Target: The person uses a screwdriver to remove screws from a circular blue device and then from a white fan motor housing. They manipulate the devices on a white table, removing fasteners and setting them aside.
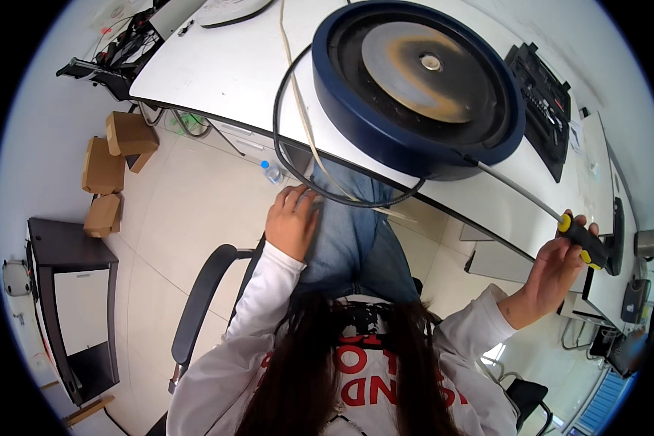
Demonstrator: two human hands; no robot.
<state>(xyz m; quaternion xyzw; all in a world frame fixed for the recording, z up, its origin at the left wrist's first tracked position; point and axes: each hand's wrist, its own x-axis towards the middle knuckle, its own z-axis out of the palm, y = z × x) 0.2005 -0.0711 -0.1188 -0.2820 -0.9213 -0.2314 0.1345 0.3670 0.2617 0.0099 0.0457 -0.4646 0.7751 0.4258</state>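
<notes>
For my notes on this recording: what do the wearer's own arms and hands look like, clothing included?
The left hand and right hand are bare, without gloves. The left sleeve and right sleeve are long, white and creased, ending near the wrists. No watch or bracelet shows.

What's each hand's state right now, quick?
Left hand: loosely open by the thigh, nothing visible in it.
Right hand: closed, holding the screwdriver.
</notes>
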